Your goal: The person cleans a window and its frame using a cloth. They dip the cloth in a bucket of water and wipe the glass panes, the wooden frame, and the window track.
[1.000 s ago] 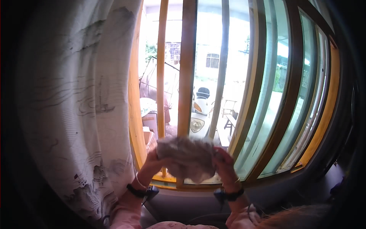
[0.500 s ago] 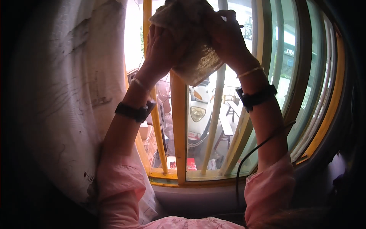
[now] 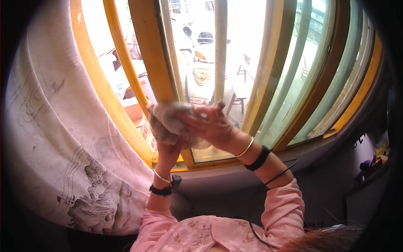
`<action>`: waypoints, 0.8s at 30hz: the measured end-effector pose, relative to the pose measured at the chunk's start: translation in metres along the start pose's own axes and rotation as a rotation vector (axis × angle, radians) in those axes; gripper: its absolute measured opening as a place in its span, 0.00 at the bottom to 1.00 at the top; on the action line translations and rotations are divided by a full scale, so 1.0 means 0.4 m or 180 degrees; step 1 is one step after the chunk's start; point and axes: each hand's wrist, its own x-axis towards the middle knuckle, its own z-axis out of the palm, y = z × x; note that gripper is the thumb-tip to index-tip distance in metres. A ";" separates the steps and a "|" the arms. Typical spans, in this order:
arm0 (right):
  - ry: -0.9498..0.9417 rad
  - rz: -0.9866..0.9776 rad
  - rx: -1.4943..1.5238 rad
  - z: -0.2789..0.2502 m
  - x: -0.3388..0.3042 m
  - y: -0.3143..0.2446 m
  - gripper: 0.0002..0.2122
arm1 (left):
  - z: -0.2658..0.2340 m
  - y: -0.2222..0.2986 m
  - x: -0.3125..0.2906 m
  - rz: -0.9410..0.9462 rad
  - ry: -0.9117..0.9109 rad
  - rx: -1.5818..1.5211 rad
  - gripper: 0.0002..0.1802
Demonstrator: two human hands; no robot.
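Both hands are on a bunched, greyish-beige cloth (image 3: pixel 166 122) held at the lower part of the barred window. My left hand (image 3: pixel 168 149) grips it from below at the left; the folds hide most of its fingers. From the right, my right hand (image 3: pixel 216 128) is closed against the cloth, its fingers somewhat blurred by motion. Directly behind the cloth stands a wooden window post (image 3: pixel 149 46), painted yellow-brown. I wear bangles and dark bands on both wrists, and pink sleeves.
A pale curtain (image 3: pixel 107 180) with dark landscape drawings hangs at the left. Glass panes (image 3: pixel 289 96) with wooden frames extend to the right. A thin dark cable (image 3: pixel 282 173) runs by my right forearm. Outside are a white scooter (image 3: pixel 197 86) and a bench (image 3: pixel 237 98).
Both hands have come down from high on the window to its lower part. The cloth, hanging spread earlier, is now bunched between them.
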 end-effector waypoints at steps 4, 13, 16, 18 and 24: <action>0.0057 0.0937 0.1066 0.063 -0.148 -0.156 0.19 | 0.010 -0.121 -0.171 -0.0563 -0.0138 -0.0167 0.29; -0.0777 0.1058 0.1144 0.248 -0.456 -0.467 0.15 | -0.050 -0.425 -0.511 -0.1672 -0.0574 0.0114 0.39; -0.2069 0.0949 0.0735 0.208 -0.531 -0.542 0.15 | -0.044 -0.415 -0.542 -0.1549 -0.1022 0.0093 0.36; -0.1823 0.1763 0.2589 0.239 -0.547 -0.555 0.17 | -0.072 -0.334 -0.506 -0.1245 -0.1319 -0.0014 0.34; -0.0820 0.2412 0.2305 0.100 -0.431 -0.496 0.41 | -0.030 -0.069 -0.386 -0.2255 -0.1060 -0.2542 0.30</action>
